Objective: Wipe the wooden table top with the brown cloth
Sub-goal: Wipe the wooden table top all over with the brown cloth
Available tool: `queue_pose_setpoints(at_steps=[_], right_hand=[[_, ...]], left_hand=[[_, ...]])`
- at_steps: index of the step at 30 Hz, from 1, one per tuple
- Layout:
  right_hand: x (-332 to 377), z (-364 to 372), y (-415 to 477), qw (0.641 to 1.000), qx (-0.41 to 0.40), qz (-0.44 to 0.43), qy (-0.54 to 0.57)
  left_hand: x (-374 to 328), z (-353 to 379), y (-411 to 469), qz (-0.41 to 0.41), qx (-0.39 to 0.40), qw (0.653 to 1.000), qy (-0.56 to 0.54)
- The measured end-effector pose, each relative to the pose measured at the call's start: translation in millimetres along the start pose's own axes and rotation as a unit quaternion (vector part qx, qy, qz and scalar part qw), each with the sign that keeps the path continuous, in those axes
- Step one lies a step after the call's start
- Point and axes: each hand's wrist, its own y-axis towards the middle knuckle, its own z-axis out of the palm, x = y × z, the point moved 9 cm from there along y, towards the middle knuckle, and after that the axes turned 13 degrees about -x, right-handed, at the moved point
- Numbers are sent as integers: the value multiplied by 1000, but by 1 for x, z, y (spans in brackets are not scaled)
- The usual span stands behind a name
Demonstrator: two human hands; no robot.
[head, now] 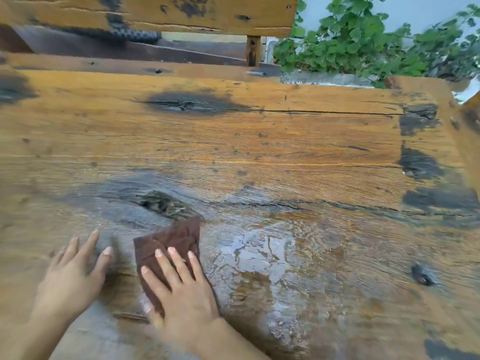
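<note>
The wooden table top (259, 141) fills most of the view, made of rough planks with dark knots and cracks. A folded brown cloth (171, 240) lies flat on it near the front left. My right hand (181, 289) presses down on the cloth's near half with fingers spread over it. My left hand (75, 271) rests flat on the bare wood just left of the cloth, fingers apart, holding nothing. A wet, shiny patch (265, 255) spreads on the wood to the right of the cloth.
A wooden bench back (181, 11) and its seat plank (130, 64) stand beyond the table's far edge. Green leafy plants (363, 40) grow at the back right. The table's right end (446, 131) has dark stains.
</note>
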Motion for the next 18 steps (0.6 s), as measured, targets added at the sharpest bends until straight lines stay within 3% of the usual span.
queue_pose_setpoints(at_steps=[5, 12, 18], right_hand=[[-56, -28, -17, 1000, 6, -4, -20], [-258, -109, -85, 968, -33, 212, -133], [-359, -149, -193, 878, -87, 452, -129]], left_hand=[[10, 1, -32, -9, 36, 999, 4], [11, 9, -36, -18, 124, 992, 17], [11, 8, -29, 21, 151, 986, 67]])
